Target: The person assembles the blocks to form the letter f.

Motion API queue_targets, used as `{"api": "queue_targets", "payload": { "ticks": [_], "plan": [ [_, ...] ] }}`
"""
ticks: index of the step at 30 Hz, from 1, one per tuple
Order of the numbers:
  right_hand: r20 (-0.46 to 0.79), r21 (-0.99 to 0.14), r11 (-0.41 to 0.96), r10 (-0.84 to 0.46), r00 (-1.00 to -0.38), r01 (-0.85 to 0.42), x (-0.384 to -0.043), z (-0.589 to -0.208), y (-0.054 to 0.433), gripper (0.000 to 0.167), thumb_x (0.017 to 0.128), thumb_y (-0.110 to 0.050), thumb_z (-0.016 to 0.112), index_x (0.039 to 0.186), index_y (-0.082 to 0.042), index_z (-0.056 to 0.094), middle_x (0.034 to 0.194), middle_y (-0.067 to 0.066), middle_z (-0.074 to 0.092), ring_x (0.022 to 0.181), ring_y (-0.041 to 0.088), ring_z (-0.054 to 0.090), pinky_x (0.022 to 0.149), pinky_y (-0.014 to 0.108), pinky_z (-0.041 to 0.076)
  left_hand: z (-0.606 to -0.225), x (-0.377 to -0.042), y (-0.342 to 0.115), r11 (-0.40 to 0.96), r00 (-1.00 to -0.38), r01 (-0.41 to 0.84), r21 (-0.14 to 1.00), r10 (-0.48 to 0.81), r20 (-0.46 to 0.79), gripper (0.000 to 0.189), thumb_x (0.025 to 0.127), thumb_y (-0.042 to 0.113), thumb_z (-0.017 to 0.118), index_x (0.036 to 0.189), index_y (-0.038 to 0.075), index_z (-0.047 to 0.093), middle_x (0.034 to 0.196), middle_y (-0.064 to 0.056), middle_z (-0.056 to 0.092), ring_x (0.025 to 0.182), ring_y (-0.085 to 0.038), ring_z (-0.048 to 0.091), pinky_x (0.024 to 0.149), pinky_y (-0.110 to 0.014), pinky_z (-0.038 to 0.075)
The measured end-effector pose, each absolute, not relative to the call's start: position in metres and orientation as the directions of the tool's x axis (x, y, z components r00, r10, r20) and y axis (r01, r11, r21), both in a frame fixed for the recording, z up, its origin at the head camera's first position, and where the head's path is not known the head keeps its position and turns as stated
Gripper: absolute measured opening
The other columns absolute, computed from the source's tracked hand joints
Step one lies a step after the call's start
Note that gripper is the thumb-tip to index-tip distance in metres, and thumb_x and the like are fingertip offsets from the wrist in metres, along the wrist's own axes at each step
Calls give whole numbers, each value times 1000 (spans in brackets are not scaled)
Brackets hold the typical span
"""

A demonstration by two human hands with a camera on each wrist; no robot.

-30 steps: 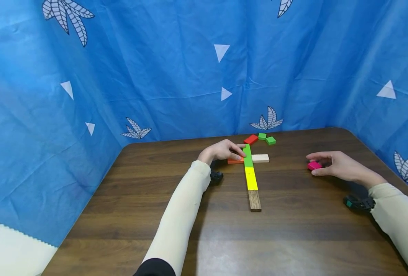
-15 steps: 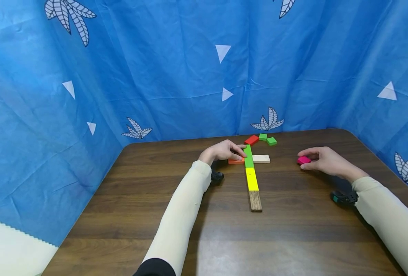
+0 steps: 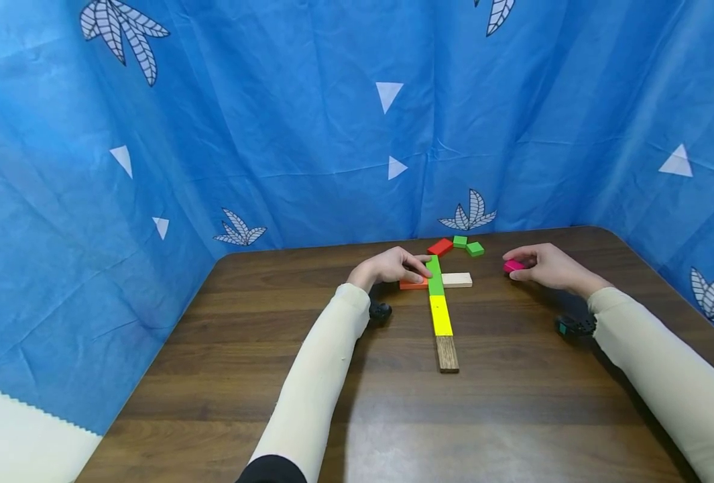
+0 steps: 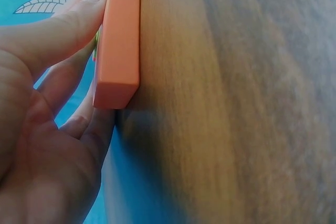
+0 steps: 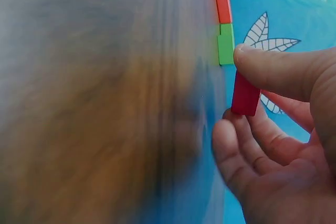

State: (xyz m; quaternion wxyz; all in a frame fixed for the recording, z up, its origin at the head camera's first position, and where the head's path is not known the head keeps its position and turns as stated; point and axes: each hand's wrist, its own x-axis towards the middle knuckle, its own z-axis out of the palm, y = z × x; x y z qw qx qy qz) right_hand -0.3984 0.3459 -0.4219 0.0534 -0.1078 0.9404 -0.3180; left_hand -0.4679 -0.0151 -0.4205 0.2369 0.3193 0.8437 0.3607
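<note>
A line of flat wooden blocks lies on the table: a green stretch (image 3: 436, 287), a yellow block (image 3: 440, 315) and a brown block (image 3: 447, 354) at the near end. Crosswise to the green part are an orange block (image 4: 119, 35) on the left and a white block (image 3: 456, 280) on the right. My left hand (image 3: 391, 264) rests there, thumb on the orange block and fingertips at the green. Over to the right, my right hand (image 3: 546, 267) pinches a pink block (image 5: 245, 94) between thumb and fingers, just above the table.
Behind the line, near the table's back edge, lie a red block (image 3: 440, 247) and two small green blocks, one (image 3: 460, 241) behind the other (image 3: 474, 249). A blue patterned curtain (image 3: 332, 134) hangs along the back and both sides of the table (image 3: 260, 376).
My right hand has carried the pink block leftward and farther back, toward the line of blocks. The left hand keeps its place on the orange and green blocks.
</note>
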Motion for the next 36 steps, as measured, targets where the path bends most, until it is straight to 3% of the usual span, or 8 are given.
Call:
{"api": "queue_targets", "payload": {
  "ticks": [7,11,19,36],
  "plan": [
    [-26,-637,752,-240,-970,-169,-416,-422,333,55,94,-21,77,138,5,58,127,28,62,110,36,60,86,35,55,-420,-468,-14,538,-689,366,759,705,-168,27,96,12,73,123,17,78,161,4,46,156,-18,32,120,-33,39],
    [-35,-637,754,-237,-971,-161,-422,-424,325,52,92,-23,78,135,3,62,128,26,64,109,35,59,90,40,55,-421,-468,-14,532,-685,374,760,711,-161,28,96,12,73,123,16,78,161,2,47,155,-18,33,119,-32,39],
    [-30,-643,750,-226,-974,-155,-431,-429,317,45,92,-16,77,132,1,66,124,24,67,102,31,60,86,35,53,-422,-468,-12,536,-684,384,752,712,-159,28,96,13,73,123,17,78,161,4,47,155,-17,34,116,-29,42],
    [-35,-658,745,-174,-984,-109,-435,-432,307,43,92,-12,77,131,3,65,124,25,65,100,32,60,89,37,54,-421,-468,-14,539,-682,382,751,713,-164,29,96,13,73,124,18,78,161,4,47,155,-18,33,116,-30,43]
  ]
}}
